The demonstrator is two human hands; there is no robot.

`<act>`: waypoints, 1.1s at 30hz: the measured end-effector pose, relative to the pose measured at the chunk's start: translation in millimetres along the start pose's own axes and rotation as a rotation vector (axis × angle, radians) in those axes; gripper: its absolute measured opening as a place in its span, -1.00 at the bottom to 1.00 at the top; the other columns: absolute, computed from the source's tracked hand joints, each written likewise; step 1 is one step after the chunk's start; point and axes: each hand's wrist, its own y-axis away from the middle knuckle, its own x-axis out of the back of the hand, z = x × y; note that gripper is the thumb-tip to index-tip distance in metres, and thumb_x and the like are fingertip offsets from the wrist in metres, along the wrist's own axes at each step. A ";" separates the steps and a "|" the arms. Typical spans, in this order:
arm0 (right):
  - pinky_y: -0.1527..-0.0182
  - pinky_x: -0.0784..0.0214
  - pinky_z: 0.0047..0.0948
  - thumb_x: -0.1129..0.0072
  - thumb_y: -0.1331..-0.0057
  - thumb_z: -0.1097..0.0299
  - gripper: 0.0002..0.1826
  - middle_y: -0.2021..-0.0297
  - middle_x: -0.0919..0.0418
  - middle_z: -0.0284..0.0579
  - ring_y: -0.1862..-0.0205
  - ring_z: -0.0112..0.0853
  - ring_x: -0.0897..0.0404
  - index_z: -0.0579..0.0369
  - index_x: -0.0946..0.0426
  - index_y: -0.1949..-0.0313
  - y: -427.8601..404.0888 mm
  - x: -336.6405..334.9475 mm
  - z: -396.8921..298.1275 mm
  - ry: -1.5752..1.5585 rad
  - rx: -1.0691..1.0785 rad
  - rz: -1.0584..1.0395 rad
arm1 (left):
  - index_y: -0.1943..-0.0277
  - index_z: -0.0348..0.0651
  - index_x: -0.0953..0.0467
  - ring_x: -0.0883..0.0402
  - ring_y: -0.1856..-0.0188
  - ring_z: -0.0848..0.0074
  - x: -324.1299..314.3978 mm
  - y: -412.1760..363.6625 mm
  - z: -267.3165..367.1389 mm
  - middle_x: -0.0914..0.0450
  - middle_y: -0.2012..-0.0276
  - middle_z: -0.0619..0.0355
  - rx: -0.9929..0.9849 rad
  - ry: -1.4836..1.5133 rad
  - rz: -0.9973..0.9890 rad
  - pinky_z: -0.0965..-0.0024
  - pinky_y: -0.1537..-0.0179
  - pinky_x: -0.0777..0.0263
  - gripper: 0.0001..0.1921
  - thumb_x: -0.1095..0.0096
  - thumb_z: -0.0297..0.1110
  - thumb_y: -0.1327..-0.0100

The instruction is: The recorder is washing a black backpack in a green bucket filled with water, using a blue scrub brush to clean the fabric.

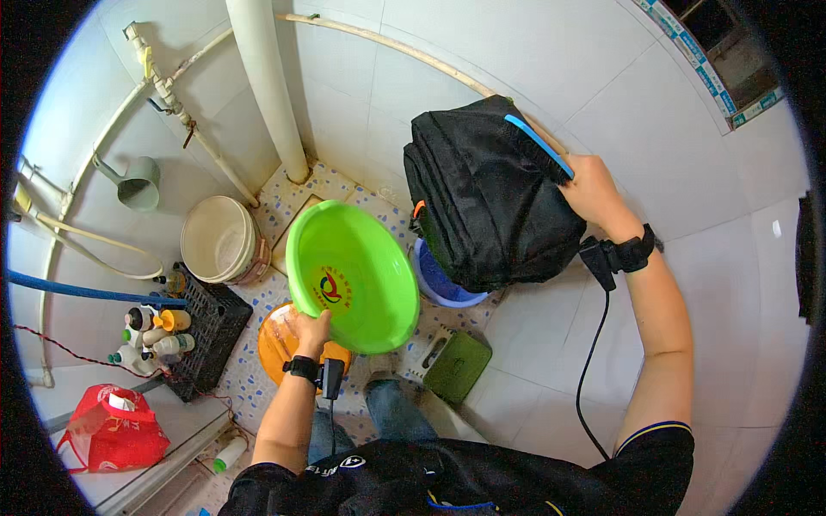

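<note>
My left hand [313, 330] grips the near rim of a green plastic basin [361, 277], which is tilted and bears a printed emblem inside. At the right, my right hand [590, 190] is closed at the upper right side of a black fabric backpack [484, 200]. A blue-backed brush [539, 146] with dark bristles lies against the bag, its near end at that hand; whether the fingers also grip the bag is hidden. Below the backpack, a blue-purple bucket [439, 277] shows in part. An orange round stool [274, 342] stands below the basin.
A green-topped step stool [458, 367] stands near my legs. At the left are a pale bucket [216, 238], a black crate [216, 322] beside several bottles, a hanging dipper [139, 184], a blue hose [97, 290] and a red bag [116, 432]. A white pipe [264, 84] rises in the corner.
</note>
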 end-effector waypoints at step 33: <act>0.37 -0.31 -0.23 -0.03 0.05 0.46 -0.76 0.44 -0.46 0.02 0.42 -0.10 -0.45 0.14 -0.45 0.31 131.5 -234.7 35.5 -0.209 -0.536 -0.001 | -0.19 -0.06 0.20 -0.29 0.02 0.10 -206.2 -31.8 48.6 -0.05 -0.11 0.01 0.463 0.699 -0.823 0.11 0.18 -0.37 -0.35 -0.01 -0.28 -0.14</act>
